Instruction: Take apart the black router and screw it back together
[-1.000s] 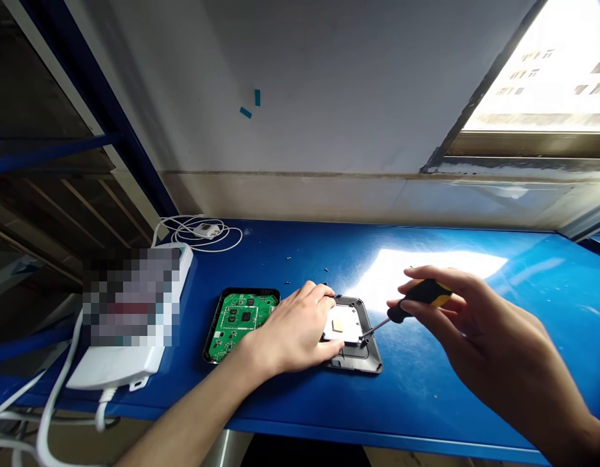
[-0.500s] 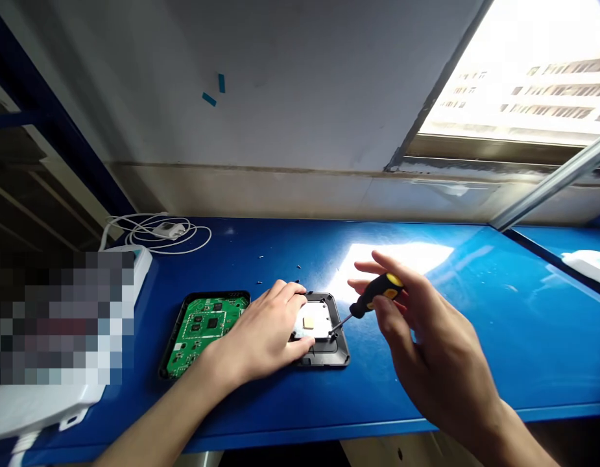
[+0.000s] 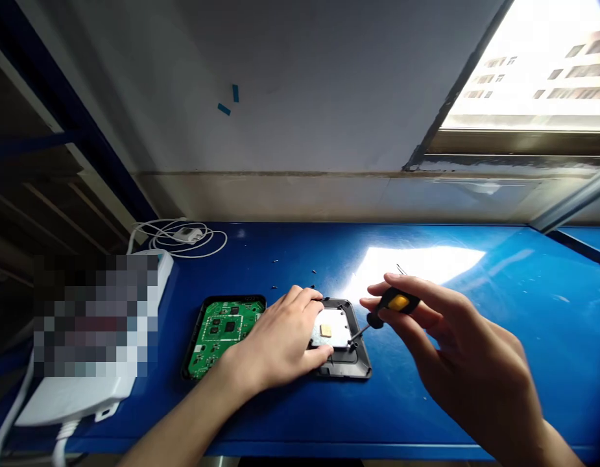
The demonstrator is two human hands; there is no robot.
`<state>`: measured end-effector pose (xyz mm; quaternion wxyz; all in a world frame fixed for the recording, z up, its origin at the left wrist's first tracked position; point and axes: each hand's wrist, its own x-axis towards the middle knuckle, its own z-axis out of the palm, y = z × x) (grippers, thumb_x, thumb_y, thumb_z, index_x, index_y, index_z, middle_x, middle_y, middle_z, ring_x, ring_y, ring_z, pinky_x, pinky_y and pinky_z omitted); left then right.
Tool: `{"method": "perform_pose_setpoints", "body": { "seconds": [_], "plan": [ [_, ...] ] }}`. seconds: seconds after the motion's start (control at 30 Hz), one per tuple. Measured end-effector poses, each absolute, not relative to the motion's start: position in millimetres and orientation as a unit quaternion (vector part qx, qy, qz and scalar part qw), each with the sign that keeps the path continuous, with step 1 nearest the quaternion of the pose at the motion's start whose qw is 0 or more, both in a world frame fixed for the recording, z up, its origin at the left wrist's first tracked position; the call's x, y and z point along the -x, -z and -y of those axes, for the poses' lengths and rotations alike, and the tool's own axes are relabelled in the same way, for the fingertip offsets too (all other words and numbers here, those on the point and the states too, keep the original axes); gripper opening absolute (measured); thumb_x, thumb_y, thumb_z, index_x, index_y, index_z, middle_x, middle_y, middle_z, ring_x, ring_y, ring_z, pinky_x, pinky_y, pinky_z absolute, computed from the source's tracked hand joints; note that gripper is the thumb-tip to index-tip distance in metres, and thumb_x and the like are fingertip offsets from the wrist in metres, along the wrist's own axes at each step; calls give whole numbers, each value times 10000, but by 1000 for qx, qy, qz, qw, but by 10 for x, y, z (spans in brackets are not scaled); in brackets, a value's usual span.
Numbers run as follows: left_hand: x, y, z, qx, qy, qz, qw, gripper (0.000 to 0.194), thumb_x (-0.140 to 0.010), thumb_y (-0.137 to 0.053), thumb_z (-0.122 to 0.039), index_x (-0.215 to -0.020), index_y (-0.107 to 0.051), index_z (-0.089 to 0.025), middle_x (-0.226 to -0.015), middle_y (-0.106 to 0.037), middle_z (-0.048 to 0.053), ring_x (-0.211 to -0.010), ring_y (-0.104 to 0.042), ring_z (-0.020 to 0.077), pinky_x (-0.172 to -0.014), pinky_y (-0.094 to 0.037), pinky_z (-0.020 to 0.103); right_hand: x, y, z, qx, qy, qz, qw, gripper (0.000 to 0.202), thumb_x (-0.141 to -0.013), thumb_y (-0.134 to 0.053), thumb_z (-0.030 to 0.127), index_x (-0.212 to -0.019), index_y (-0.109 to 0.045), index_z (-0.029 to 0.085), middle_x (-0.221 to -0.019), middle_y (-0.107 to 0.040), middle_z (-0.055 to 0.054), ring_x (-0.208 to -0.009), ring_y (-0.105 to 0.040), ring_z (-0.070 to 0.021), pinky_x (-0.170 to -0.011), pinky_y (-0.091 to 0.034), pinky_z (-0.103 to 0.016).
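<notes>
My right hand (image 3: pixel 455 331) pinches a screwdriver (image 3: pixel 399 303) with a black and yellow handle between thumb and fingers. Its shaft slants down left, and the tip meets a corner of a silver metal plate (image 3: pixel 336 319) bearing a small tan pad. That plate sits in a black plastic cover (image 3: pixel 351 370) on the table. Bent over the cover's left part, my left hand (image 3: pixel 280 337) grips it, fingers on the far side and thumb on the near side. Beside it, partly behind my left forearm, lies a green circuit board (image 3: pixel 212 337) in a black housing.
Several small screws (image 3: pixel 314 271) lie behind the cover on the blue table (image 3: pixel 426 415). A white power strip (image 3: pixel 93 389), partly pixelated, stands at left. Behind it is a coiled white cable (image 3: pixel 216 246) with a charger (image 3: pixel 189 235). A wall closes the back.
The view has shifted, so the things appear farther right. My right fingers have turned and closed more around the screwdriver handle. The left hand keeps its place on the cover.
</notes>
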<state>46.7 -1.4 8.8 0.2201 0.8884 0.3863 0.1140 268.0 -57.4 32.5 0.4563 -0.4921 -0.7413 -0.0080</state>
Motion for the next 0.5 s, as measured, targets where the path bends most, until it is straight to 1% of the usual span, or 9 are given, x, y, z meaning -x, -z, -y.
{"method": "perform_pose_setpoints", "body": {
  "seconds": [0.1, 0.17, 0.3, 0.4, 0.5],
  "plan": [
    [-468, -96, 16, -889, -116, -383, 222, 391, -900, -724, -364, -1223, -635, -162, -1389, -606, 113, -1269, -547, 304, -1101, -516, 466, -2703, -294, 581, 511, 37, 735, 444, 364, -992, -638, 340, -1354, -608, 359, -1078, -813, -2, -843, -817, -246, -626, -670, -328],
    [-469, -98, 19, -888, -117, -384, 224, 380, -899, -725, -359, -1213, -636, -165, -1383, -609, 111, -1267, -548, 304, -1097, -520, 464, -2692, -298, 597, 520, 52, 736, 431, 356, -989, -643, 357, -1344, -615, 362, -1077, -814, -1, -863, -816, -260, -623, -668, -340],
    [-470, -99, 19, -887, -119, -385, 224, 367, -901, -729, -357, -1200, -634, -166, -1382, -608, 108, -1265, -546, 307, -1093, -521, 478, -2624, -350, 629, 518, 60, 738, 429, 338, -982, -666, 312, -1315, -626, 354, -1089, -810, -4, -900, -813, -253, -686, -675, -347],
    [-467, -105, 18, -887, -119, -383, 227, 366, -902, -730, -364, -1194, -635, -165, -1378, -607, 108, -1256, -550, 308, -1090, -522, 484, -2600, -372, 627, 523, 77, 730, 434, 336, -975, -677, 297, -1304, -635, 350, -1069, -812, -6, -870, -814, -258, -664, -668, -357],
    [-467, -114, 22, -888, -117, -382, 227, 357, -903, -729, -355, -1188, -637, -161, -1371, -609, 111, -1256, -549, 306, -1090, -522, 481, -2615, -361, 619, 507, 96, 737, 437, 372, -967, -687, 281, -1330, -630, 337, -1088, -808, -21, -853, -815, -253, -640, -667, -340]
  ]
}}
